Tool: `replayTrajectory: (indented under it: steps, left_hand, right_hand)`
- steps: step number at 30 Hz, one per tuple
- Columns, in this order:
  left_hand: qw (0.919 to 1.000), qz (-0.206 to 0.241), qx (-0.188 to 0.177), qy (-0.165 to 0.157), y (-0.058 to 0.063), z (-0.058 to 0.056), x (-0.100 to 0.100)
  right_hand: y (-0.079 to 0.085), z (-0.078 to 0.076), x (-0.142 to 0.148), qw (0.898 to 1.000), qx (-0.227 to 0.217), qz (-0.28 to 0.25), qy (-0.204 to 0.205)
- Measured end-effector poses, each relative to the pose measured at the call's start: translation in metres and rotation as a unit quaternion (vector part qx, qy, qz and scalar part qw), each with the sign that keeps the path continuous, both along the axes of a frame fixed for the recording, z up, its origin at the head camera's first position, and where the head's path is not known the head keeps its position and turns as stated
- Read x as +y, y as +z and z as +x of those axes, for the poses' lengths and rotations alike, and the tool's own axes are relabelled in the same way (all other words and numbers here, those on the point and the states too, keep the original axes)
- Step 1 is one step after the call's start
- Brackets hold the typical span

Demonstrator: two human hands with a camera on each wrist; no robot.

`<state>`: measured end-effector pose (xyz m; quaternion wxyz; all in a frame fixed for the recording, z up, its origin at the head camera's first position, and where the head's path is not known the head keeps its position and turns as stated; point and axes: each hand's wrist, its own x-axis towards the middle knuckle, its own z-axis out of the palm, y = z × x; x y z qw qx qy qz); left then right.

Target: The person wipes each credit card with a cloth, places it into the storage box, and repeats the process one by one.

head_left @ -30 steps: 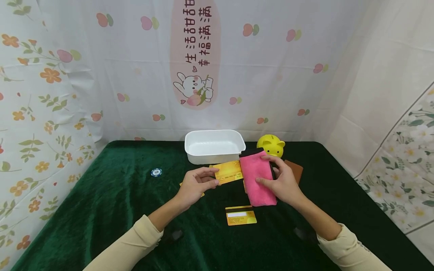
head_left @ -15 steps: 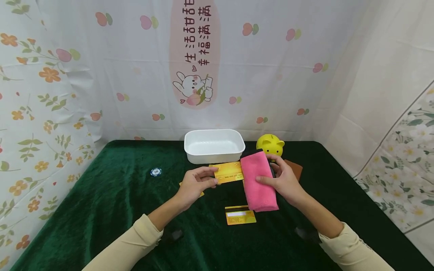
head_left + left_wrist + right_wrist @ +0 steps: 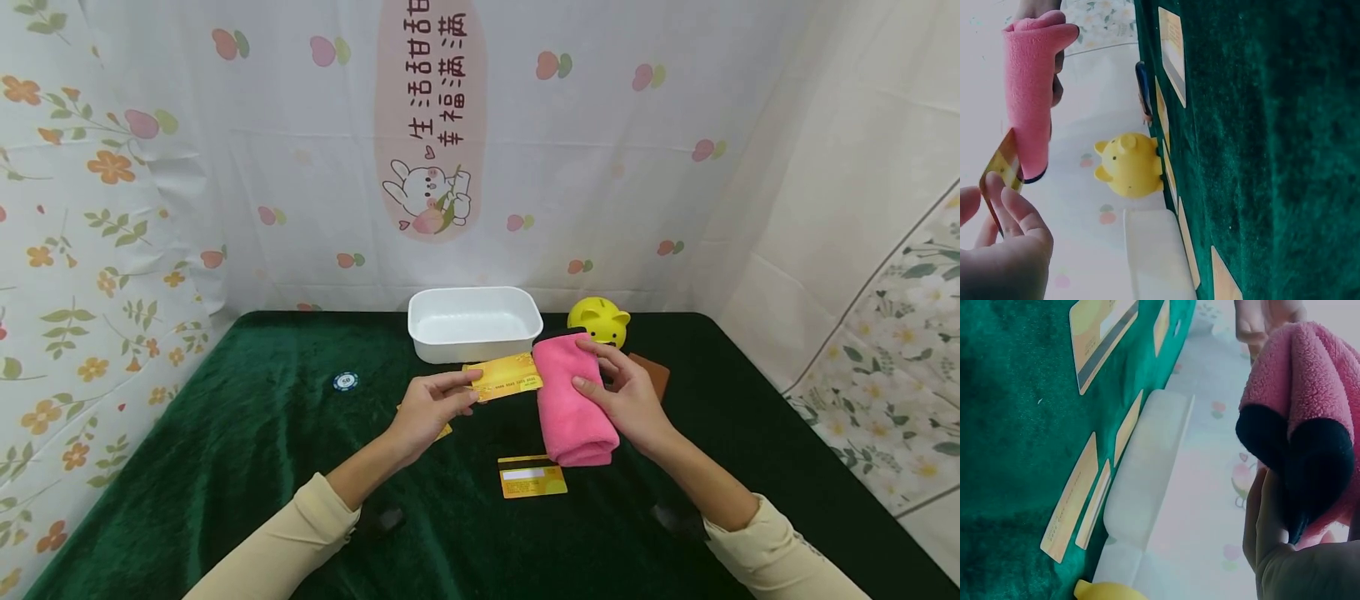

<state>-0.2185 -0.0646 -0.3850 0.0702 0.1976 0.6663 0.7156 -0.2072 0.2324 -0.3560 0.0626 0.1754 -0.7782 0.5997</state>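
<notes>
I have the left hand (image 3: 427,408) pinching the card (image 3: 510,377) by one end between thumb and fingers, off the green table (image 3: 262,467); its other end meets the cloth's outline, though I can't tell whether they touch. The right hand (image 3: 630,400) grips the pink cloth (image 3: 573,408), thumb on the near side, fingers behind, with the cloth folded into a loose roll. What worries me is that small hold: if the cloth pushed sideways on the card's free end, the card could swivel or flick out of the pinch, and squeezing harder might bow it. The cloth's lower end hangs beyond the fingers, so a slack grip could let it unwind and sweep the loose card (image 3: 532,477) below. A dropped card would probably land among the other cards (image 3: 1069,497) lying near the tub (image 3: 476,342).
</notes>
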Motion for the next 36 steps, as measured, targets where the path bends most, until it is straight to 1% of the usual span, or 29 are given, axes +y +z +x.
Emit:
replayTrajectory:
  steps: [3,5,8,12,14,16,19,22,25,30,33,36]
  left_hand:
    - [0.9995,0.018,0.013,-0.021,-0.001,-0.001,-0.001]
    - [0.9992,0.027,0.018,-0.022,-0.003,-0.002,-0.001]
    - [0.9995,0.021,0.014,0.017,-0.005,-0.002,0.003]
    - [0.9956,0.013,0.003,0.093,-0.006,-0.002,0.008]
    - [0.9932,0.014,0.0,0.116,-0.005,-0.002,0.01]
    - [0.9915,0.015,-0.005,0.129,-0.005,-0.002,0.01]
    - [0.9914,0.016,-0.018,0.128,-0.004,-0.003,0.009]
    - [0.9921,0.015,-0.021,0.122,-0.004,-0.004,0.007]
    - [0.9914,0.012,-0.014,0.13,-0.002,-0.004,0.005]
    - [0.99,0.009,-0.009,0.141,0.002,-0.004,0.003]
    - [0.9912,0.009,-0.014,0.132,0.003,-0.003,0.002]
    - [0.9919,0.007,-0.019,0.125,0.002,-0.002,0.002]
  right_hand:
    - [0.0,0.001,0.0,1.0,0.011,0.003,0.003]
    - [0.0,0.002,0.0,1.0,0.009,0.0,0.009]
    - [0.0,0.005,-0.001,1.0,0.004,-0.002,0.018]
    - [0.001,0.007,-0.003,0.999,0.006,0.001,0.033]
    - [0.0,0.008,-0.004,0.999,0.01,0.003,0.037]
    - [0.0,0.008,-0.005,0.999,0.013,0.0,0.042]
    - [0.0,0.008,-0.005,0.999,0.018,-0.003,0.044]
    - [0.001,0.008,-0.006,0.998,0.027,-0.006,0.048]
    - [0.002,0.009,-0.006,0.998,0.04,-0.004,0.051]
    - [0.003,0.011,-0.007,0.996,0.077,0.0,0.041]
    - [0.006,0.012,-0.008,0.994,0.109,-0.008,0.021]
    - [0.009,0.015,-0.011,0.99,0.135,-0.024,0.013]
